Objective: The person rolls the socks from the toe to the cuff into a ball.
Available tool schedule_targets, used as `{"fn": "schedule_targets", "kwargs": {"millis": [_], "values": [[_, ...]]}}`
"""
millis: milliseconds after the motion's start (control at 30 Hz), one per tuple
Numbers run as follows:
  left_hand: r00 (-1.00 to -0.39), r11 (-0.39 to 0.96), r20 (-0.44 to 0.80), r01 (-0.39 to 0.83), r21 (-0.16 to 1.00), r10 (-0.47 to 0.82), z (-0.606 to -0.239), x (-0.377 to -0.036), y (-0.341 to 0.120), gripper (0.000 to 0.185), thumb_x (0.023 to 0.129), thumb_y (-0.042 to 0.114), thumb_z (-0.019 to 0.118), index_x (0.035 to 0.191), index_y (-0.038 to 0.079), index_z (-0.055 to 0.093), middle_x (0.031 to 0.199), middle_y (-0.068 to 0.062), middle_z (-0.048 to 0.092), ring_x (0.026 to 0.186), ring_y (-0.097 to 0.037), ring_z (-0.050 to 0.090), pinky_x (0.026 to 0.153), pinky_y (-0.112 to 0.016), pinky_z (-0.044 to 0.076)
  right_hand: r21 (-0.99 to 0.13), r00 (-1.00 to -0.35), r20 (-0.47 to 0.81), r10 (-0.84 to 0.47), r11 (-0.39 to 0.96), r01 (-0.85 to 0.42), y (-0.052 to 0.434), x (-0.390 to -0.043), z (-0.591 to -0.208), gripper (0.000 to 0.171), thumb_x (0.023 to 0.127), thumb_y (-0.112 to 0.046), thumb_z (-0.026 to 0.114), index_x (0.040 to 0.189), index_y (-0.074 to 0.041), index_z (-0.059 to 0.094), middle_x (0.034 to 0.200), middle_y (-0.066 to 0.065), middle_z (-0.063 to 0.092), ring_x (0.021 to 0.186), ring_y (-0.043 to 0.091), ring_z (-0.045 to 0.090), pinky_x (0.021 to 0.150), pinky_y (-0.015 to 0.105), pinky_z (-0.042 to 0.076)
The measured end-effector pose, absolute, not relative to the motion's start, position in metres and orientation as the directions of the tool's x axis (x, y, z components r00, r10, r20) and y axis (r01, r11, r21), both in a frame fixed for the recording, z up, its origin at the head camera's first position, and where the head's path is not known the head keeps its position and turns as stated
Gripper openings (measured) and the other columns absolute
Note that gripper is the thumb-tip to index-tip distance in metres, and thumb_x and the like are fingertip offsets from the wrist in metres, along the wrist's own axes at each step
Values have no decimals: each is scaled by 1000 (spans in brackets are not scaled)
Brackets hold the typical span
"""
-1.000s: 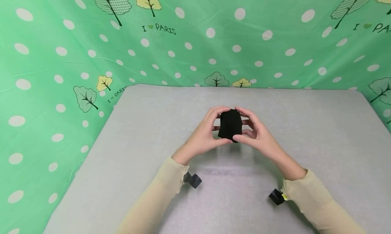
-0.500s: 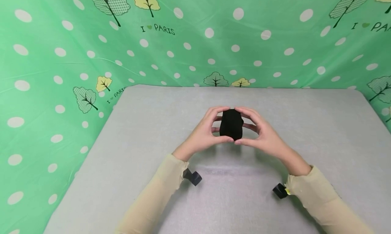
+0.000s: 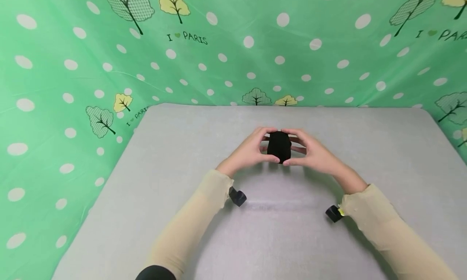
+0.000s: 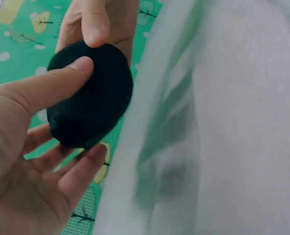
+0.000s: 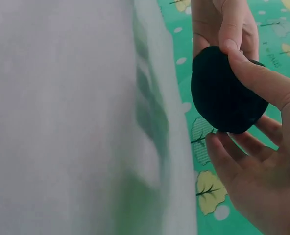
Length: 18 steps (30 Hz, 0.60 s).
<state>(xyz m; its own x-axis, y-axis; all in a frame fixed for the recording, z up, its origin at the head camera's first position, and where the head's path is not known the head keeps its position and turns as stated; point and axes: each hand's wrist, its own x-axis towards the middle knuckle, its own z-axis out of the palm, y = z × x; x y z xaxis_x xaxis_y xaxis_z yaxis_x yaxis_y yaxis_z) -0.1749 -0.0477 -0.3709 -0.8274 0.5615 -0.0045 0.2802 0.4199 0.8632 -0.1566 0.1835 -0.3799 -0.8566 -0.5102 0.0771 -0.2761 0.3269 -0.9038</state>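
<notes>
Both hands hold one black bundle point(image 3: 279, 146) (soft, rounded, likely rolled cloth) above the grey table point(image 3: 182, 170), near its centre. The left hand point(image 3: 251, 152) grips it from 9 o'clock, thumb and fingers curled round it; the right hand point(image 3: 313, 154) grips it from 3 o'clock likewise. A green dotted backdrop point(image 3: 73, 61) rises at 12 o'clock.
</notes>
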Motion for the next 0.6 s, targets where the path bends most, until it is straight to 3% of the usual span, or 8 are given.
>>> {"fn": "schedule_targets", "kwargs": {"millis": [267,600], "values": [[-816,588,-102,317,744,569,-382,-177,-42,81,82,25,83,148,9,40,148,-12,45,132,-25,51,100,-34,51,-903,-837,-21,-546,371,-219,184,-155,-391,85,82,-6,81,150,1,32,159,22,29,143,45,36,113,51,38],[-814,585,-142,272,764,563,-379,-176,-51,83,83,20,82,152,11,36,152,-9,42,134,-25,51,100,-32,52,-835,-855,-47,-516,490,-250,194,-150,-385,87,84,-18,81,153,-4,30,160,19,32,145,43,34,117,61,29]]}}
